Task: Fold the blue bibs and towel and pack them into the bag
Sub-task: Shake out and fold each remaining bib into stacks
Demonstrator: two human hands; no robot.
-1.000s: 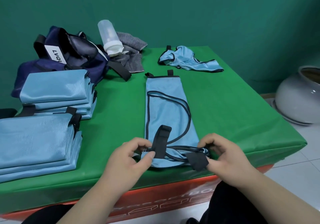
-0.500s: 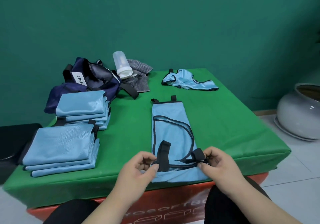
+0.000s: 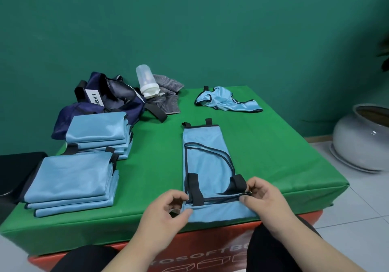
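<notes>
Noted bib [image 3: 207,162] laid lengthwise at mid-desk [image 3: 273,152], near end at the front edge. Left hand [image 3: 166,210] pinching its left side by the strap, right hand [image 3: 264,200] pinching the trim at its right; hands apart. Recorded two folded stacks [image 3: 73,179] along the left edge, bag [image 3: 113,97] and towel [image 3: 169,99] at the far left corner, crumpled bib [image 3: 225,99] near the far edge. Green surface showing between bib and right edge.

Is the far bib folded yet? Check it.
No, the far bib lies crumpled in a heap on the green table.
</notes>
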